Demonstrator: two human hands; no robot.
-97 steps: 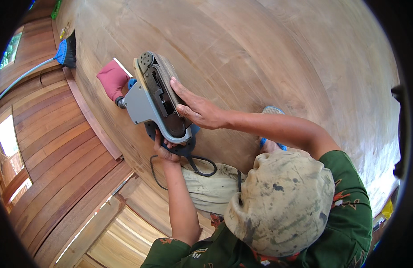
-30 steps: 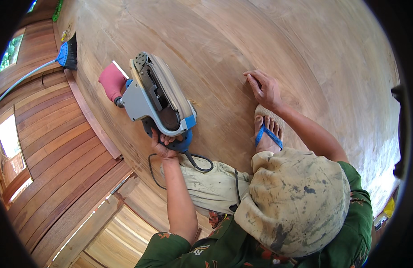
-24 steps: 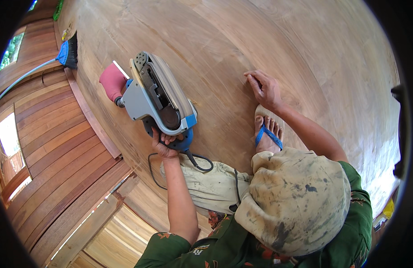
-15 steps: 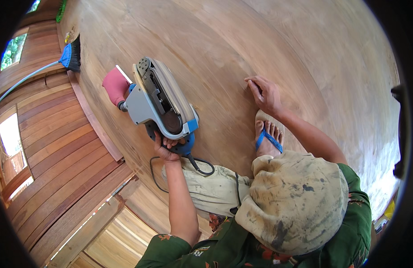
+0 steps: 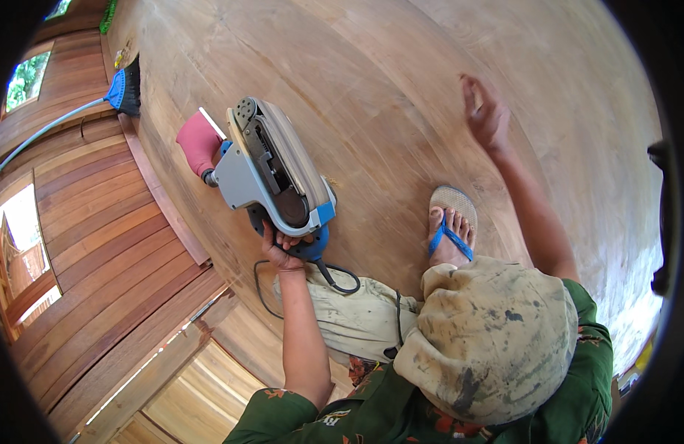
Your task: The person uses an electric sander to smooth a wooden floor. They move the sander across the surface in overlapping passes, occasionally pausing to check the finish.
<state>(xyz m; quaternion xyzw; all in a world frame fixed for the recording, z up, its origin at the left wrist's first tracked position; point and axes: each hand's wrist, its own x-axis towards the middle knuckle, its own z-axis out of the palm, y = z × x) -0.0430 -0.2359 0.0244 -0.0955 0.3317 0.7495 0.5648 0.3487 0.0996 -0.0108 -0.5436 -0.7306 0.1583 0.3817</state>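
Observation:
My left hand (image 5: 281, 251) is wrapped round the dark blue rear handle of a belt sander (image 5: 283, 170). The sander rests tilted on its side on the wooden floor, so its belt and the open roller side show. A red dust bag (image 5: 200, 140) is attached at its left, and a black power cord (image 5: 334, 279) loops from the handle across my trouser leg. Over the floor, to the right of the sander, my right hand (image 5: 490, 118) is held out with its fingers loosely bent and apart. Nothing shows in it.
My sandalled foot (image 5: 451, 229) stands on the wooden floor (image 5: 386, 111) between the sander and my right arm. A blue broom (image 5: 123, 90) leans at the far left by a plank wall (image 5: 105, 214) with window openings. Little sawdust (image 5: 332, 182) lies beside the sander.
My right hand has moved away from my foot, farther out and to the right, and its fingers have spread. My left hand stays on the sander handle; the view has shifted slightly.

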